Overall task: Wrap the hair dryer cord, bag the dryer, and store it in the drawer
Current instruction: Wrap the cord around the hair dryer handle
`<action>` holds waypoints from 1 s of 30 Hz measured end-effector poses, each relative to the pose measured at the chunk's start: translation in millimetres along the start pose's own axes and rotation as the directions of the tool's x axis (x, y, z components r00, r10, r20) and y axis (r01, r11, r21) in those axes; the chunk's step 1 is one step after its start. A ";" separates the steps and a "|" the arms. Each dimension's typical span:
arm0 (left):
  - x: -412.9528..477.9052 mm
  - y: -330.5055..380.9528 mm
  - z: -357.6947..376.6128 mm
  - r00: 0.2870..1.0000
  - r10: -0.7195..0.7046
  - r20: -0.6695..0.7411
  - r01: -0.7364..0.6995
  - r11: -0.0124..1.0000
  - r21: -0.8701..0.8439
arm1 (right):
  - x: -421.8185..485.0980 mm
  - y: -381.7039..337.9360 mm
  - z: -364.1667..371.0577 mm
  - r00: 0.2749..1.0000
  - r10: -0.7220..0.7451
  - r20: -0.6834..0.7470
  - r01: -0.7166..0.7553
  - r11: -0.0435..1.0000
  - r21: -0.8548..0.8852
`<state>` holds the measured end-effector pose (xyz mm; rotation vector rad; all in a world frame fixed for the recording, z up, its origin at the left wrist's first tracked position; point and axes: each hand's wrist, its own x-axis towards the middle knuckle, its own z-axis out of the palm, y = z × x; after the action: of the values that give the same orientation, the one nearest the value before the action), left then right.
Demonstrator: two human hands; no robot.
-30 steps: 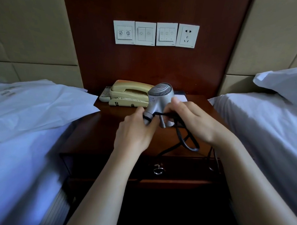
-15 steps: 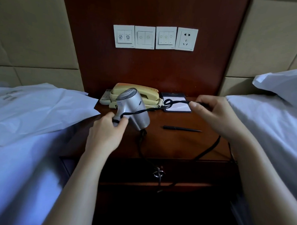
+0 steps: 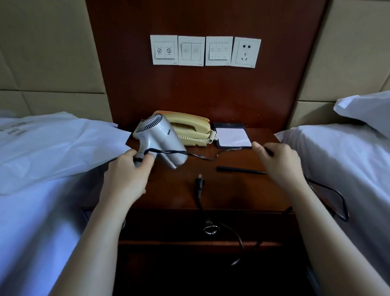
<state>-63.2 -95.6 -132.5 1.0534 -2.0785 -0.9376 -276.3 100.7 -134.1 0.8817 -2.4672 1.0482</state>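
My left hand [image 3: 127, 175] grips the handle of the silver hair dryer [image 3: 159, 138] above the left part of the wooden nightstand [image 3: 227, 194]. The black cord [image 3: 200, 157] runs taut from the handle to my right hand [image 3: 278, 163], which pinches it near the nightstand's right edge. Beyond that hand the cord loops over the right bed and down the front. Its plug [image 3: 199, 178] lies on the nightstand top. The white bag [image 3: 46, 145] lies flat on the left bed. The drawer [image 3: 175, 225] below is closed, with a ring pull [image 3: 211, 229].
A yellow telephone [image 3: 190, 129], a notepad [image 3: 232, 137] and a black pen [image 3: 241, 170] sit on the nightstand. Beds flank it on both sides, with a pillow [image 3: 374, 111] at right. Wall switches and a socket [image 3: 245, 52] are above.
My hands have moved apart: the left carried the dryer leftward, the right drew the cord out to the right. The plug now lies on the nightstand.
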 end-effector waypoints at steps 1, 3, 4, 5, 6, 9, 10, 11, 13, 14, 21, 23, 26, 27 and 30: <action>-1.2 0.2 3.0 1.000 -0.003 0.022 0.003 1.000 -0.009 | -1.1 0.1 4.7 1.000 0.010 0.025 -0.010 1.000 -0.011; -4.6 2.4 10.6 0.998 -0.009 0.063 0.010 0.999 -0.030 | -1.8 1.9 13.5 0.998 -0.002 0.060 0.005 0.999 -0.043; -5.4 3.6 15.1 0.997 -0.003 0.082 0.007 0.999 -0.038 | -2.1 2.8 18.0 0.997 -0.024 0.069 0.028 0.998 -0.064; -6.4 6.0 19.5 0.995 -0.002 0.098 0.008 0.999 -0.053 | -2.6 3.7 23.4 0.996 -0.050 0.073 0.057 0.995 -0.085; -6.7 8.9 23.8 0.994 -0.009 0.113 0.018 0.997 -0.080 | -3.6 4.4 29.9 0.994 -0.080 0.076 0.088 0.990 -0.114; -7.4 19.5 34.3 0.988 -0.043 0.150 0.068 0.983 -0.169 | -11.7 5.1 51.2 0.982 -0.172 0.079 0.184 0.965 -0.186; -7.9 23.1 37.4 0.986 -0.051 0.160 0.082 0.978 -0.191 | -15.6 4.3 56.6 0.972 -0.223 0.076 0.232 0.959 -0.160; -8.6 26.6 40.1 0.984 -0.058 0.167 0.093 0.974 -0.206 | -19.8 3.4 61.1 0.952 -0.294 0.083 0.302 0.947 -0.108; -9.0 32.1 45.8 0.982 -0.072 0.172 0.112 0.966 -0.234 | -28.2 -0.7 68.2 0.873 -0.473 0.115 0.475 0.880 0.018; -8.9 34.3 48.3 0.982 -0.079 0.169 0.122 0.959 -0.257 | -31.8 -4.5 69.5 0.838 -0.530 0.127 0.522 0.848 0.093; -1.6 39.6 59.4 0.993 -0.093 0.079 0.113 0.944 -0.310 | -50.1 -51.2 56.9 0.822 -0.514 0.246 0.331 0.782 0.527; 1.0 37.9 59.1 0.994 -0.101 0.049 0.111 0.954 -0.280 | -53.2 -61.3 52.7 0.831 -0.482 0.277 0.224 0.747 0.626; 2.5 35.4 56.5 0.995 -0.103 0.002 0.100 0.965 -0.243 | -58.8 -71.5 44.9 0.835 -0.458 0.304 0.076 0.644 0.762; 3.1 34.9 55.8 0.995 -0.100 -0.008 0.095 0.967 -0.236 | -61.3 -74.3 42.7 0.817 -0.470 0.334 0.027 0.610 0.792; 3.0 34.0 53.9 0.995 -0.095 -0.033 0.085 0.966 -0.242 | -68.1 -79.4 43.5 0.746 -0.513 0.425 -0.071 0.574 0.816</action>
<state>-120.0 -66.7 -134.4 1.0361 -1.8385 -1.1685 -175.1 54.3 -155.3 2.0985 -2.0929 2.0931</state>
